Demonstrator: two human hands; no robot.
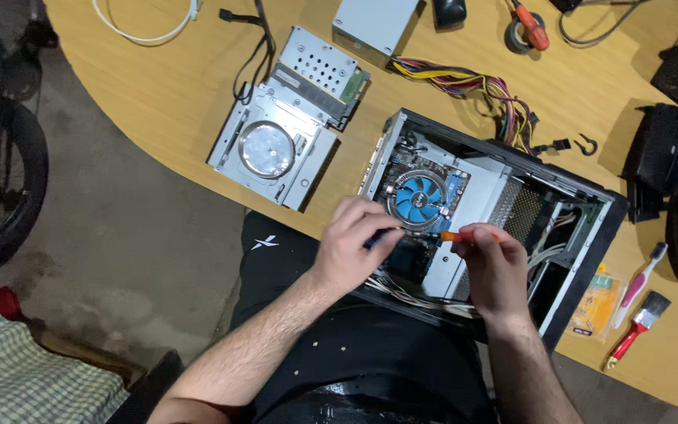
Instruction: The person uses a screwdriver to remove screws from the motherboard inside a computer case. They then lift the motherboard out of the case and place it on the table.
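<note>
An open black computer case (590,235) lies at the table's near edge, with a blue cooling fan (421,196) on its board. My left hand (352,243) is closed around a dark, thin tool that points toward the fan's lower edge. My right hand (486,263) grips an orange-handled screwdriver (457,235), whose tip meets the same spot below the fan. Both hands hover over the case's near side.
A silver drive cage with a disc drive (272,153) lies to the left. A power supply (374,22) with coloured cables (472,82) sits behind. A paintbrush (639,328), a toothbrush (643,275) and an orange packet (596,305) lie to the right. A black bag (661,157) is at the far right.
</note>
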